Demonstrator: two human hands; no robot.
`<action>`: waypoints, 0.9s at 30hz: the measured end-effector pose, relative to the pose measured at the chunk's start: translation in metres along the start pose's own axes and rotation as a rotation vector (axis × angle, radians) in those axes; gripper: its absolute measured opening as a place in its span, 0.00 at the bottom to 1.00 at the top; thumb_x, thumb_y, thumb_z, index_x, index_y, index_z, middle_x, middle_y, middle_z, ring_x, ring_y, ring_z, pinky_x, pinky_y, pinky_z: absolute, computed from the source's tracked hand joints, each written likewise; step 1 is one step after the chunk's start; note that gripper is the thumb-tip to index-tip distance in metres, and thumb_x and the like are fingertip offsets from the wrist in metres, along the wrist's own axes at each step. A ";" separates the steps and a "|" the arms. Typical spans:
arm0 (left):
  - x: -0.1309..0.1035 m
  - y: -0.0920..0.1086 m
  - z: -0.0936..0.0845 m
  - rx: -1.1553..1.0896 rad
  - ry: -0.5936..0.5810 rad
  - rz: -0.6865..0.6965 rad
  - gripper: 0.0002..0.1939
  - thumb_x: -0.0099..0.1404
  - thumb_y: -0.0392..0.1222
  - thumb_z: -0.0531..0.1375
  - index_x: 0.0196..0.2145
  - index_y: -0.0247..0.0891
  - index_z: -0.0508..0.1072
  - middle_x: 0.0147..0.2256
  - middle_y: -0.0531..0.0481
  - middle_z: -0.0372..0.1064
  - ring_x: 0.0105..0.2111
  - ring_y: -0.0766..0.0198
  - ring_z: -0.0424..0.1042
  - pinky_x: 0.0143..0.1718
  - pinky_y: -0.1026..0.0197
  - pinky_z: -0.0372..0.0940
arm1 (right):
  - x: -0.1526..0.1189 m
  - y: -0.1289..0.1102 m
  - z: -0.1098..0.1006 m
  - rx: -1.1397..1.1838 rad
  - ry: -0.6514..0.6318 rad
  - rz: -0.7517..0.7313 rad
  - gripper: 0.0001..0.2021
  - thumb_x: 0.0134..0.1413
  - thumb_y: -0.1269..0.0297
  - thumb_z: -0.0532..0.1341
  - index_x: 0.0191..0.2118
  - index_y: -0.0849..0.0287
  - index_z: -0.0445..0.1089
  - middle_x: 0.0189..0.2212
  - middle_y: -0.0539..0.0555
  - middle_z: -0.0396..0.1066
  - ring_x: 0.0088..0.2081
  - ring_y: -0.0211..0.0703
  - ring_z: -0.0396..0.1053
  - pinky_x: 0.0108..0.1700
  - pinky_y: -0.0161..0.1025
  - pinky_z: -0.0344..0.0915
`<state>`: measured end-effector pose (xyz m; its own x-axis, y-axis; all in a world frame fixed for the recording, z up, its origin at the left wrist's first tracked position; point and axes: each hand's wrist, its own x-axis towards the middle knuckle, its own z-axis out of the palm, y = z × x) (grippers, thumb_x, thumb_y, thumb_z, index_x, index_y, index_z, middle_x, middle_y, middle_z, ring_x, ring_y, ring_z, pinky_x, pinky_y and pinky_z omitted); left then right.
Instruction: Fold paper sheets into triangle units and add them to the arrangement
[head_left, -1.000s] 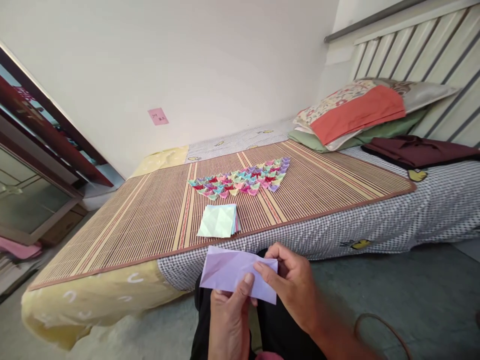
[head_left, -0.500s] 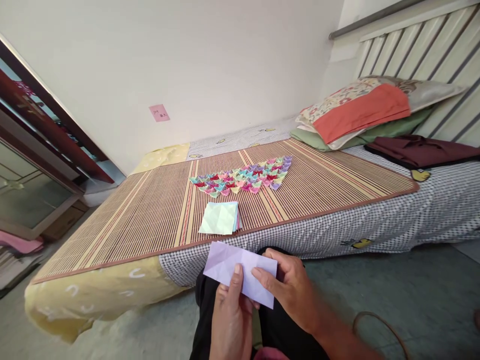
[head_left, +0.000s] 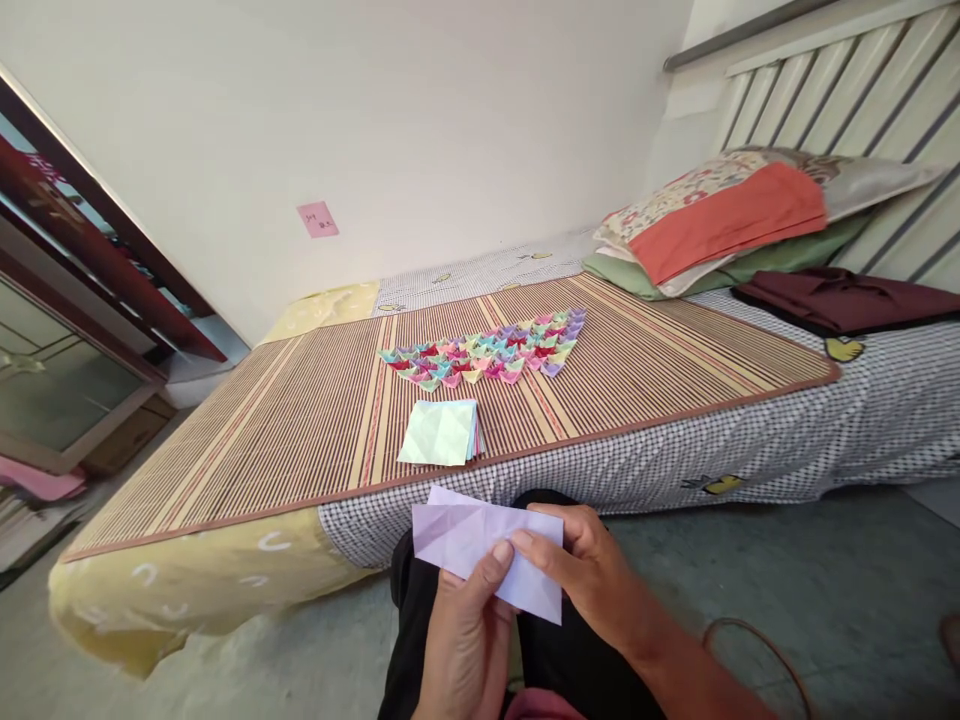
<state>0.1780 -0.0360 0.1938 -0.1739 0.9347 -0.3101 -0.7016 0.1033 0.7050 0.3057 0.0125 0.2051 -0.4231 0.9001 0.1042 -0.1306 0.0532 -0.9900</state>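
A creased sheet of light purple origami paper [head_left: 469, 532], folded over on itself, is held above my lap. My left hand [head_left: 469, 630] grips it from below, thumb on top near the middle. From the right, my right hand [head_left: 589, 570] pinches the paper's right part, its thumb close to the left thumb tip. Beyond the hands, a stack of creased paper squares [head_left: 439, 433], pale green on top, lies near the bed's front edge. Behind the stack stand rows of small folded paper pieces [head_left: 484, 350] in many colours.
A striped mat [head_left: 300, 420] covers the bed, over a checked sheet [head_left: 637, 480]. Pillows [head_left: 720, 220] and a folded maroon cloth [head_left: 840, 298] lie at the right by the headboard [head_left: 862, 110]. A pink note [head_left: 318, 219] is on the wall.
My left thumb has slid right along the paper, close to the right thumb. The paper has shifted slightly right, and a back layer now sticks up past its upper left edge.
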 end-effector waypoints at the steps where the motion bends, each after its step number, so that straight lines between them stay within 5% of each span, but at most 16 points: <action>1: -0.001 -0.001 -0.001 0.025 0.003 0.024 0.26 0.57 0.42 0.75 0.52 0.40 0.79 0.43 0.46 0.80 0.47 0.53 0.77 0.47 0.58 0.72 | 0.000 0.000 0.000 -0.017 0.006 -0.013 0.23 0.63 0.52 0.62 0.22 0.56 0.55 0.21 0.44 0.50 0.24 0.34 0.49 0.24 0.34 0.48; 5: 0.000 -0.004 -0.008 0.211 0.066 0.145 0.23 0.58 0.48 0.75 0.49 0.38 0.79 0.42 0.46 0.80 0.44 0.54 0.77 0.47 0.56 0.71 | -0.002 0.001 -0.002 -0.129 0.032 -0.063 0.24 0.64 0.56 0.63 0.22 0.56 0.52 0.21 0.44 0.49 0.24 0.34 0.49 0.24 0.35 0.47; 10: 0.006 0.000 -0.022 0.332 0.218 0.214 0.21 0.58 0.60 0.72 0.30 0.37 0.78 0.25 0.52 0.73 0.26 0.63 0.68 0.28 0.63 0.63 | -0.003 0.000 -0.010 -0.233 0.003 -0.098 0.23 0.67 0.55 0.60 0.23 0.55 0.52 0.21 0.44 0.49 0.24 0.35 0.49 0.25 0.36 0.48; 14: 0.009 0.011 -0.026 0.326 0.103 0.299 0.24 0.63 0.59 0.69 0.22 0.37 0.72 0.21 0.54 0.64 0.24 0.66 0.60 0.27 0.64 0.59 | -0.003 -0.001 -0.016 -0.301 0.037 -0.109 0.23 0.69 0.53 0.57 0.23 0.54 0.51 0.21 0.45 0.48 0.24 0.36 0.49 0.26 0.37 0.48; 16: 0.010 0.016 -0.028 0.301 0.040 0.341 0.21 0.67 0.56 0.67 0.26 0.37 0.74 0.22 0.54 0.64 0.25 0.66 0.61 0.29 0.65 0.60 | -0.003 -0.001 -0.018 -0.320 0.037 -0.125 0.22 0.69 0.54 0.56 0.24 0.54 0.51 0.22 0.45 0.49 0.25 0.36 0.50 0.27 0.37 0.50; 19: 0.012 0.026 -0.034 0.344 0.039 0.413 0.13 0.71 0.52 0.63 0.44 0.41 0.79 0.27 0.54 0.69 0.29 0.64 0.66 0.36 0.64 0.65 | -0.003 -0.003 -0.021 -0.330 0.019 -0.184 0.19 0.70 0.58 0.55 0.26 0.55 0.53 0.24 0.46 0.52 0.26 0.37 0.53 0.29 0.37 0.52; 20: 0.013 0.031 -0.037 0.394 0.036 0.419 0.15 0.72 0.51 0.63 0.52 0.44 0.77 0.29 0.53 0.72 0.32 0.63 0.69 0.38 0.64 0.66 | -0.003 -0.004 -0.022 -0.337 0.007 -0.206 0.18 0.70 0.59 0.55 0.26 0.55 0.53 0.25 0.46 0.53 0.27 0.37 0.53 0.29 0.37 0.52; 23: 0.015 0.044 -0.041 0.492 -0.100 0.388 0.17 0.67 0.49 0.68 0.52 0.41 0.78 0.40 0.47 0.76 0.41 0.59 0.74 0.44 0.61 0.68 | -0.003 -0.005 -0.026 -0.368 -0.039 -0.253 0.18 0.69 0.62 0.55 0.26 0.55 0.52 0.26 0.46 0.54 0.27 0.37 0.54 0.30 0.37 0.53; 27: 0.016 0.054 -0.033 0.394 -0.119 0.371 0.30 0.62 0.46 0.72 0.60 0.45 0.72 0.40 0.46 0.78 0.36 0.60 0.75 0.38 0.61 0.70 | -0.004 -0.004 -0.028 -0.383 -0.049 -0.258 0.18 0.70 0.63 0.55 0.27 0.54 0.51 0.25 0.46 0.54 0.27 0.37 0.54 0.30 0.37 0.52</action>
<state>0.1149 -0.0269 0.2060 -0.2649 0.9623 0.0622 -0.2929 -0.1418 0.9456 0.3332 0.0212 0.2055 -0.4632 0.8157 0.3465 0.0995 0.4364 -0.8942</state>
